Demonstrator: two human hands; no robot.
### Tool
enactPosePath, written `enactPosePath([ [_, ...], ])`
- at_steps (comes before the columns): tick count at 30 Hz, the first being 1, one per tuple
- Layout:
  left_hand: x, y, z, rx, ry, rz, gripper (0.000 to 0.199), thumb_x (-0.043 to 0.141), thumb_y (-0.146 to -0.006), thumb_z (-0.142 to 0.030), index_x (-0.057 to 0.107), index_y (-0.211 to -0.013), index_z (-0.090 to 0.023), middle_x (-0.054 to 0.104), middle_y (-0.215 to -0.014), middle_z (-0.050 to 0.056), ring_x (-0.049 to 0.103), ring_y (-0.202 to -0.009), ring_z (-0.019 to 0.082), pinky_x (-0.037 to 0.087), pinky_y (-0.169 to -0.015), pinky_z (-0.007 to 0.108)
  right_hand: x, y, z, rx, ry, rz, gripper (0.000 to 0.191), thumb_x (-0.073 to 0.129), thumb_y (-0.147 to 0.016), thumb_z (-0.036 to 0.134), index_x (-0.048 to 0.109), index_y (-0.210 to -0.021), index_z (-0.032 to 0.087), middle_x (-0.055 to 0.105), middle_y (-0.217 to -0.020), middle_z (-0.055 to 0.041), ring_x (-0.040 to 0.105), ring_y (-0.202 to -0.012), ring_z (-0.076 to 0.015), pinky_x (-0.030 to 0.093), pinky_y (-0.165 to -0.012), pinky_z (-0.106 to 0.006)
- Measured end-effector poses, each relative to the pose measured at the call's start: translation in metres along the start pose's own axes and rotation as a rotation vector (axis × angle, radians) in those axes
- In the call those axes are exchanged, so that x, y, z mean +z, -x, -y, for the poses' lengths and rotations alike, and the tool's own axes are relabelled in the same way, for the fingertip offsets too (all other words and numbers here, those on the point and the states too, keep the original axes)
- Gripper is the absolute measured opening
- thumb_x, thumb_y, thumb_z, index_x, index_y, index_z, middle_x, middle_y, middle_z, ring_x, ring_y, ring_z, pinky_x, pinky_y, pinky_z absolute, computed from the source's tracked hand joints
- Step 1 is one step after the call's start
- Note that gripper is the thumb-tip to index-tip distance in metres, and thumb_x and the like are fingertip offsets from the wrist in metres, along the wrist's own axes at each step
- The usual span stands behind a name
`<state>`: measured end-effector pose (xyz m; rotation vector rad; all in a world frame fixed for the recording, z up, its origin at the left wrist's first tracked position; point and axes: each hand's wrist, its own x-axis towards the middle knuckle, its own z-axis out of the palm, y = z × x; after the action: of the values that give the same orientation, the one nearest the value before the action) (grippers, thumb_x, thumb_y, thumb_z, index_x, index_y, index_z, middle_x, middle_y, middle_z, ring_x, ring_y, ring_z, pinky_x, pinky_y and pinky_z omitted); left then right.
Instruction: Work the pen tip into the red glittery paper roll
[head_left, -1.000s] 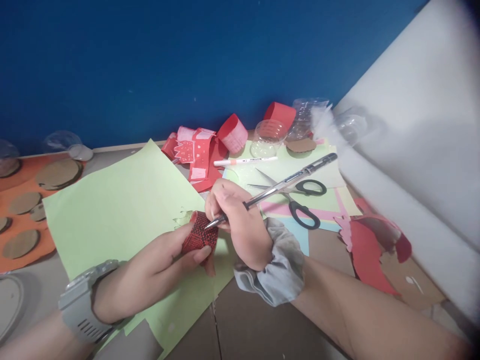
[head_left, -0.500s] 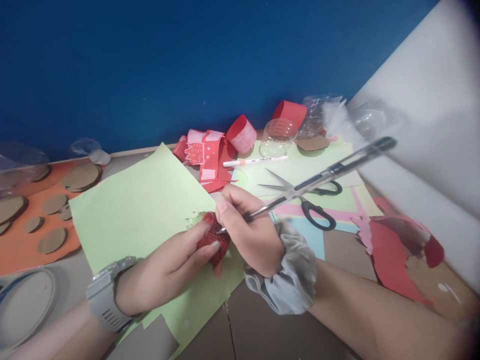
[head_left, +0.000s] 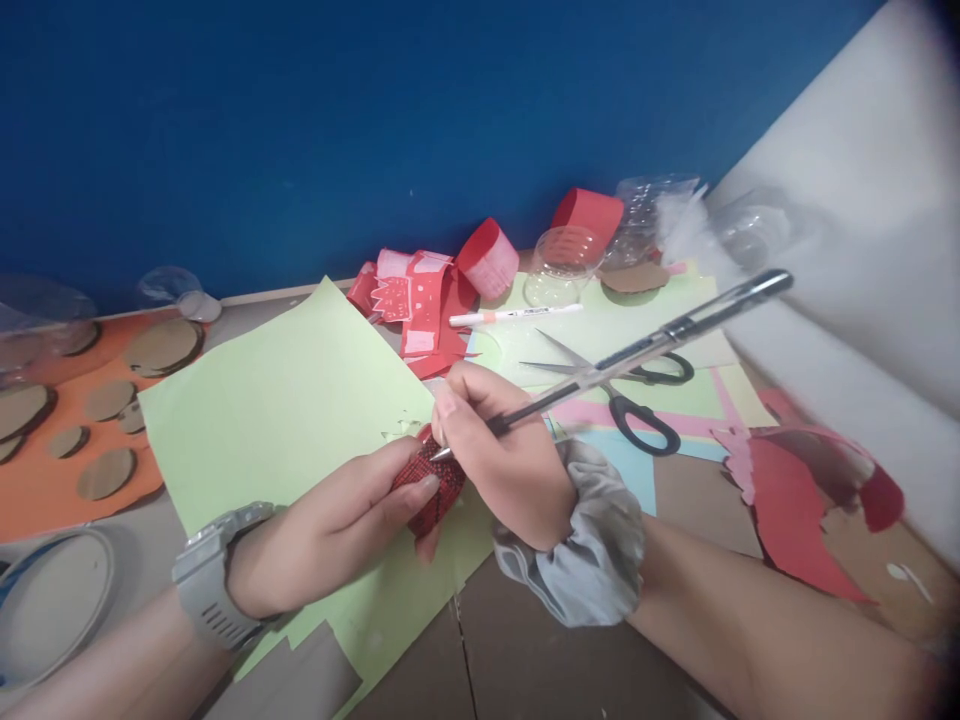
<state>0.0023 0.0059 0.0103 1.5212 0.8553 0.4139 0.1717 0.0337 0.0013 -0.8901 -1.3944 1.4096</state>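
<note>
My left hand [head_left: 352, 530] is closed on a small red paper piece [head_left: 442, 488] covered in dark crosshatched lines. Between the fingers of my right hand [head_left: 502, 455] is a pen [head_left: 637, 350] with a clear barrel, slanting up to the right. Its tip meets the red piece, or hovers just over it; I cannot tell which. Both hands are over a light green paper sheet [head_left: 277, 390], which has a small cut or torn patch by the red piece. Part of the red piece is hidden by my left fingers.
Black-handled scissors [head_left: 645, 425] lie open on coloured sheets to the right. Behind are a white marker [head_left: 517, 315], red paper rings [head_left: 487, 262] and clear plastic cups [head_left: 564, 268]. Cardboard discs [head_left: 105, 472] rest on orange paper at left; red scraps [head_left: 795, 500] lie at right.
The red piece has turned slightly in my left hand, its lower end shifting left. The pen tip has moved a little up and left across it. The view has shifted slightly.
</note>
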Motion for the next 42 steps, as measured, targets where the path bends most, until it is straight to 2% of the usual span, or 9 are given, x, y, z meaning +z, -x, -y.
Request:
enactPosePath([
  [6, -0.002, -0.002, -0.007, -0.013, -0.027, 0.033, 0.038, 0.028, -0.105, -0.034, 0.053, -0.082, -0.016, 0.060, -0.081, 0.004, 0.056, -0.077, 0.017, 0.044, -0.077, 0.027, -0.002, -0.002, 0.001, 0.084, -0.031, 0.024, 0.029, 0.044, -0.092, 0.023, 0.039, -0.064, 0.021, 0.031, -0.060, 0.0057, 0.034, -0.054, -0.0089, 0.028, -0.051, -0.025],
  [14, -0.002, 0.000, 0.000, -0.011, 0.046, 0.059, 0.032, 0.034, -0.103, -0.040, 0.050, -0.088, -0.017, 0.057, -0.083, 0.005, 0.054, -0.078, 0.018, 0.046, -0.077, 0.030, -0.002, -0.006, 0.006, 0.107, -0.032, 0.060, 0.031, 0.044, -0.091, 0.023, 0.038, -0.061, 0.021, 0.035, -0.060, 0.0041, 0.038, -0.059, -0.0105, 0.030, -0.054, -0.025],
  [17, -0.003, -0.001, -0.003, -0.040, 0.045, 0.087, 0.025, 0.034, -0.103, -0.032, 0.047, -0.088, -0.017, 0.056, -0.085, 0.005, 0.053, -0.077, 0.018, 0.045, -0.078, 0.031, -0.003, -0.007, 0.006, 0.097, -0.011, 0.079, 0.031, 0.044, -0.090, 0.021, 0.038, -0.060, 0.021, 0.036, -0.061, 0.0037, 0.039, -0.061, -0.0109, 0.031, -0.054, -0.025],
  [22, -0.005, 0.000, -0.007, 0.031, 0.084, 0.102, 0.022, 0.029, -0.103, -0.023, 0.046, -0.090, -0.017, 0.057, -0.086, 0.005, 0.053, -0.078, 0.018, 0.044, -0.078, 0.031, -0.003, -0.007, 0.006, 0.120, -0.005, 0.098, 0.030, 0.043, -0.090, 0.022, 0.038, -0.061, 0.021, 0.035, -0.061, 0.0035, 0.038, -0.061, -0.0115, 0.031, -0.055, -0.026],
  [27, -0.004, 0.002, 0.000, 0.058, 0.096, 0.082, 0.026, 0.027, -0.104, -0.022, 0.048, -0.089, -0.018, 0.059, -0.086, 0.005, 0.052, -0.078, 0.017, 0.043, -0.080, 0.029, -0.003, -0.004, 0.008, 0.120, 0.059, 0.098, 0.030, 0.044, -0.091, 0.025, 0.038, -0.061, 0.022, 0.035, -0.061, 0.0028, 0.036, -0.060, -0.0124, 0.032, -0.055, -0.028],
  [30, -0.001, 0.003, 0.004, 0.054, 0.135, 0.042, 0.024, 0.029, -0.105, -0.023, 0.050, -0.095, -0.019, 0.060, -0.085, 0.003, 0.053, -0.077, 0.017, 0.042, -0.080, 0.028, -0.002, -0.003, 0.010, 0.130, 0.071, 0.100, 0.031, 0.045, -0.091, 0.024, 0.038, -0.061, 0.022, 0.036, -0.061, 0.0018, 0.036, -0.060, -0.0132, 0.032, -0.055, -0.029],
  [33, -0.001, 0.003, 0.004, 0.038, 0.133, 0.035, 0.028, 0.028, -0.106, -0.026, 0.050, -0.090, -0.018, 0.060, -0.084, 0.004, 0.054, -0.078, 0.017, 0.042, -0.080, 0.029, -0.002, -0.004, 0.010, 0.125, 0.049, 0.091, 0.032, 0.045, -0.090, 0.020, 0.036, -0.060, 0.022, 0.037, -0.060, 0.0016, 0.036, -0.060, -0.0130, 0.031, -0.054, -0.029],
  [37, -0.002, 0.002, 0.000, 0.025, 0.113, 0.052, 0.030, 0.028, -0.105, -0.028, 0.051, -0.089, -0.017, 0.058, -0.083, 0.006, 0.053, -0.076, 0.018, 0.044, -0.074, 0.030, -0.004, -0.010, 0.005, 0.137, -0.139, 0.067, 0.033, 0.045, -0.091, 0.024, 0.038, -0.059, 0.021, 0.039, -0.057, 0.0035, 0.034, -0.053, -0.0097, 0.026, -0.047, -0.026],
  [42, -0.001, 0.001, 0.001, 0.028, 0.084, 0.001, 0.033, 0.030, -0.105, -0.032, 0.051, -0.085, -0.016, 0.057, -0.078, 0.004, 0.050, -0.070, 0.015, 0.042, -0.070, 0.027, -0.007, -0.018, -0.002, 0.271, -0.518, 0.086, 0.030, 0.044, -0.091, 0.027, 0.041, -0.062, 0.020, 0.037, -0.046, 0.0083, 0.016, -0.038, -0.0050, 0.013, -0.039, -0.022],
])
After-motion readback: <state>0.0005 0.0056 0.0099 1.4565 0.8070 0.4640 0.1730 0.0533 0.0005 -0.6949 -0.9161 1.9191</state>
